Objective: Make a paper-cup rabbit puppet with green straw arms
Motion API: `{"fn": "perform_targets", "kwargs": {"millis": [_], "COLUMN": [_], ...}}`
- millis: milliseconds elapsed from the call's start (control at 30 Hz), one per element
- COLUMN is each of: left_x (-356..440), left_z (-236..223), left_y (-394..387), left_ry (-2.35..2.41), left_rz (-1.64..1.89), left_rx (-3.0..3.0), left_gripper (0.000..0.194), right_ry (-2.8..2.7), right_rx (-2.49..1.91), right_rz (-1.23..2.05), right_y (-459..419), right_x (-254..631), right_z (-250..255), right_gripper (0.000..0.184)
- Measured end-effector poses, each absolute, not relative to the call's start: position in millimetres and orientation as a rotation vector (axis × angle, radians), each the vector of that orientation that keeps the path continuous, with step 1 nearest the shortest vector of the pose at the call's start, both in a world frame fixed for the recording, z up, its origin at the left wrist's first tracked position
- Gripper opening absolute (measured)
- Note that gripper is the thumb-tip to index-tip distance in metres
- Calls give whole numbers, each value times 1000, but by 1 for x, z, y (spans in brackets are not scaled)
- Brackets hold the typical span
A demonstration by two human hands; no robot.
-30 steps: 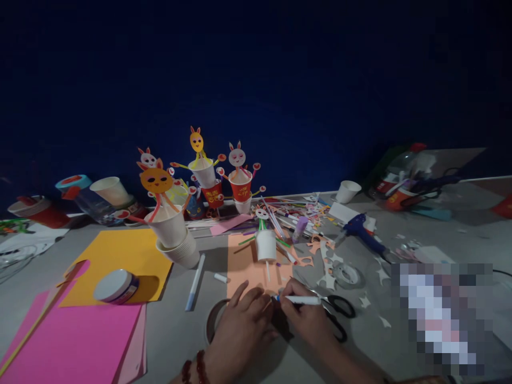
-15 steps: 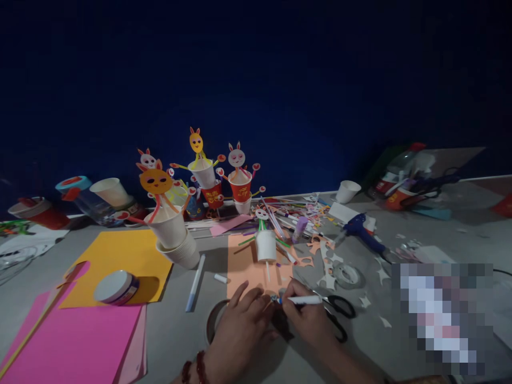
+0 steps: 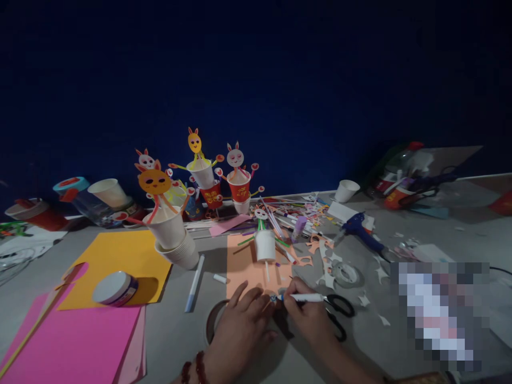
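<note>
My right hand grips a white marker with a blue tip, its point resting beside a small paper piece at the near edge of the peach paper sheet. My left hand lies flat next to it, fingers spread, pressing down over a tape roll. A beaded bracelet is on the left wrist. Black-handled scissors lie just right of my right hand. A white paper cup figure with straw arms stands on the peach sheet beyond my hands.
Several cup bunny figures stand at the back. Stacked white cups, orange paper, pink paper, a round tin and a loose marker lie left. A blue glue gun, clear tape and paper scraps lie right.
The marker tip in my right hand shifted slightly along the small paper piece; my left hand stayed put. The view drifted a little.
</note>
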State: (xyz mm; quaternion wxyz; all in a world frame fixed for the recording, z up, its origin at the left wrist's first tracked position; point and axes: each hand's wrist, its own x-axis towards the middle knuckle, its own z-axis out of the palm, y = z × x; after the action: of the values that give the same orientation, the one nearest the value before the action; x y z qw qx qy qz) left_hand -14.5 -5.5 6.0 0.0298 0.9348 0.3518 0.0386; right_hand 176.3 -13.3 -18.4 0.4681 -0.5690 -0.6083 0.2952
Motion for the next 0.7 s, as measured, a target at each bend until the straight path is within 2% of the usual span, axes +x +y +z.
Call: {"fn": "perform_targets", "kwargs": {"millis": [700], "left_x": [-18], "left_z": [4], "left_y": [1], "left_ry": [1033], "left_rz": [245], "left_rx": [3007], "left_gripper": [40], "right_ry": [-1404], "right_rx": [-1348], "right_rz": [756], "right_y": [-10], "right_x": [173], "right_z": [-14], "right_gripper": [19]}}
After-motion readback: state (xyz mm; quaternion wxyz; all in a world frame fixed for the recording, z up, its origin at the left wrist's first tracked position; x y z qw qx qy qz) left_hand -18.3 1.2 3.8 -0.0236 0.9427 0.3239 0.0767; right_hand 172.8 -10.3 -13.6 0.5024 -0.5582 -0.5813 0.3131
